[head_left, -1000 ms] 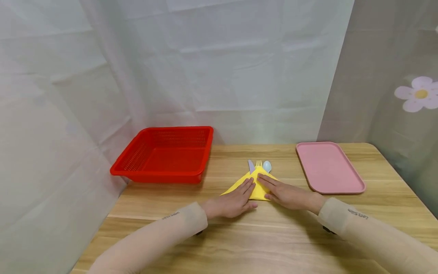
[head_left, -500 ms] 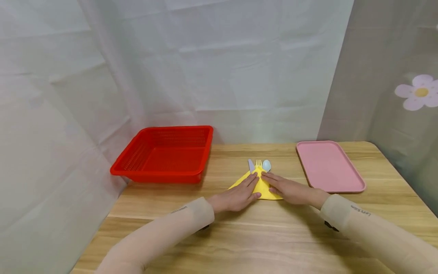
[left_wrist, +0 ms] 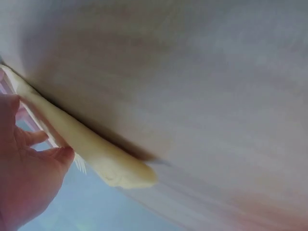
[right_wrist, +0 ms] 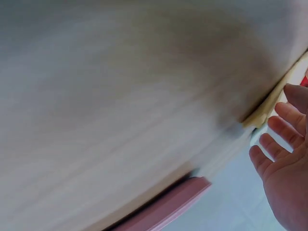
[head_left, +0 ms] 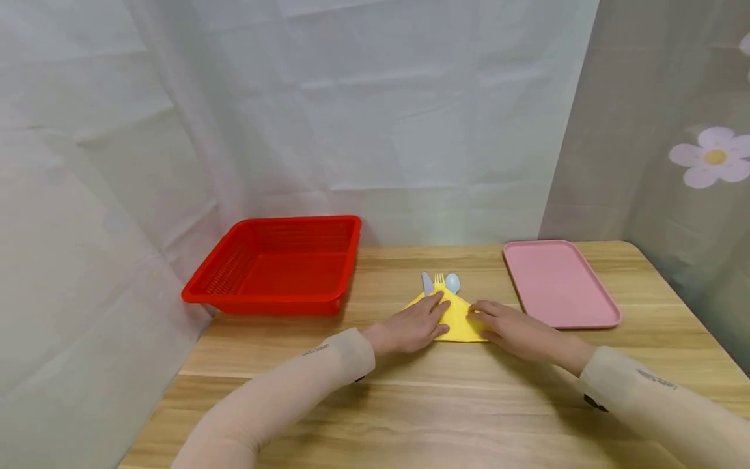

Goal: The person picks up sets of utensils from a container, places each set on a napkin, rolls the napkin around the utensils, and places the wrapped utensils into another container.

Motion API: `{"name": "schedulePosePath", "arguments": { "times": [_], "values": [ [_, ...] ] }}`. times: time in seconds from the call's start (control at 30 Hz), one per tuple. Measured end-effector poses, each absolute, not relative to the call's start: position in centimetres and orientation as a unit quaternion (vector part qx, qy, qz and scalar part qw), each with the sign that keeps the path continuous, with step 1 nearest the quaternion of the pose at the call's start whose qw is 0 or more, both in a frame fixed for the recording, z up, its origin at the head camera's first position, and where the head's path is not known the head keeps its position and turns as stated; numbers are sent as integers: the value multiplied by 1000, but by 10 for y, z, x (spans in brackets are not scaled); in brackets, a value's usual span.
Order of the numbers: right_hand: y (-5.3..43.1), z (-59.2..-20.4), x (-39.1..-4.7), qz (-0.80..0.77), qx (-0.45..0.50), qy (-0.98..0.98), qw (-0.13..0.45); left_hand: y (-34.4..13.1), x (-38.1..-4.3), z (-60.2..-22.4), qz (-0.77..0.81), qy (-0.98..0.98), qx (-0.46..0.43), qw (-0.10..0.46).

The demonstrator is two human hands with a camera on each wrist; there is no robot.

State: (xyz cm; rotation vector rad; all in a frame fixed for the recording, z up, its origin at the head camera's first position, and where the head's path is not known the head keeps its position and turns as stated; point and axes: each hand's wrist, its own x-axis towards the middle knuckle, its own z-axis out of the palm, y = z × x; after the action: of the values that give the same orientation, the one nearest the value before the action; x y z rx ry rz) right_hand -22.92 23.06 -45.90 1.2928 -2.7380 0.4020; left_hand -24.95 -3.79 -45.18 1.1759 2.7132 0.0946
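A folded yellow napkin (head_left: 459,322) lies on the wood-grain table (head_left: 410,410), between the person's two hands, roughly midway between the basket and the tray. Its narrow peak points away from the person, toward the pale fabric backdrop (head_left: 381,130); its broad edge faces the person and runs left to right. Three utensils stick out past the peak, long axes running away from the person: a lilac knife (head_left: 427,282) on the left, its tip leaning slightly left; a pale yellow fork (head_left: 439,279) in the middle, tines pointing straight at the backdrop; and a light blue spoon (head_left: 452,282) on the right, bowl end outward. Their lower parts are hidden by the napkin.

The left hand (head_left: 410,326) rests on the napkin's left part with fingers extended and loosely spread, gripping nothing. The right hand (head_left: 515,331) is at the napkin's right slope, fingers relaxed, slightly bent and parted; whether its fingertips press the cloth cannot be told.

To the left, near the back of the table, sits a rectangular red plastic basket (head_left: 263,299) with slotted walls, its red floor in sight. To the right lies a pink rectangular tray (head_left: 559,283), flat floor showing, its long axis running back to front and angled, the near end farther right.
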Motion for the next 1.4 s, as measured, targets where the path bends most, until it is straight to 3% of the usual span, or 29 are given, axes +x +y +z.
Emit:
{"name": "schedulePosePath", "arguments": {
  "times": [0.33,0.67,1.1,1.4],
  "values": [
    [240,-461,-221,111,419,-900,42,-39,-260,-456,75,883,446,124],
    [233,-460,-210,86,324,-935,115,-41,-262,-470,74,882,448,124],
    [227,-440,-209,176,165,-970,-35,-40,-261,-470,58,893,433,113],
    [235,-434,-212,183,157,-966,-93,-40,-259,-464,54,888,441,116]
  ]
}}
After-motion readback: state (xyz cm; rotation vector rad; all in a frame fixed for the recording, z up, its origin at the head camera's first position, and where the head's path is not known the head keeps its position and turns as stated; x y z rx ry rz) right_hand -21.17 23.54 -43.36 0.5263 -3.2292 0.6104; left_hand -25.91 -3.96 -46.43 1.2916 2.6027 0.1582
